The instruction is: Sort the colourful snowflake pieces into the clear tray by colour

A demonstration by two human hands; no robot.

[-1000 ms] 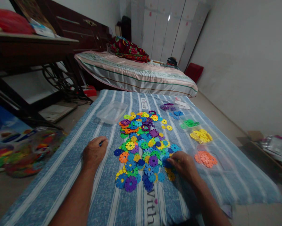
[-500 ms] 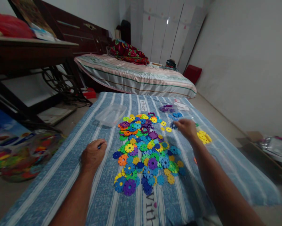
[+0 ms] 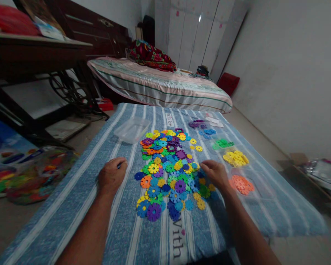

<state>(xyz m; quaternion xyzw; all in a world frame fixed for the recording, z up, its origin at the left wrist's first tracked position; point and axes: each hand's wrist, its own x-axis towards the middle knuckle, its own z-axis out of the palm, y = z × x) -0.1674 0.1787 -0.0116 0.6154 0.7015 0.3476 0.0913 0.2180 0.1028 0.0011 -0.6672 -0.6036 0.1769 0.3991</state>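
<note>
My left hand (image 3: 112, 175) rests on the striped cloth left of the pile, its fingers curled around a small dark blue piece (image 3: 119, 166), apparently a notched plastic disc. A heap of colourful notched plastic discs (image 3: 169, 168) spreads over the middle of the cloth. At the heap's right edge is my right hand (image 3: 216, 173), fingers loosely bent and pointing left; I see no piece between them. Sorted discs lie in clear boxes on the right: purple (image 3: 197, 124), blue (image 3: 208, 131), green (image 3: 222, 143), yellow (image 3: 236, 158) and orange (image 3: 242, 184).
A clear plastic tub (image 3: 132, 130) stands on the cloth (image 3: 121, 235) behind my left hand. A bed (image 3: 159, 86) lies beyond the table. Left are a sewing-machine table (image 3: 38, 44) and bags of coloured pieces (image 3: 41, 176) on the floor.
My right hand has moved back from the blue discs' box to the heap's right edge; the dark blue disc it held no longer shows. My left hand stays nearly in place.
</note>
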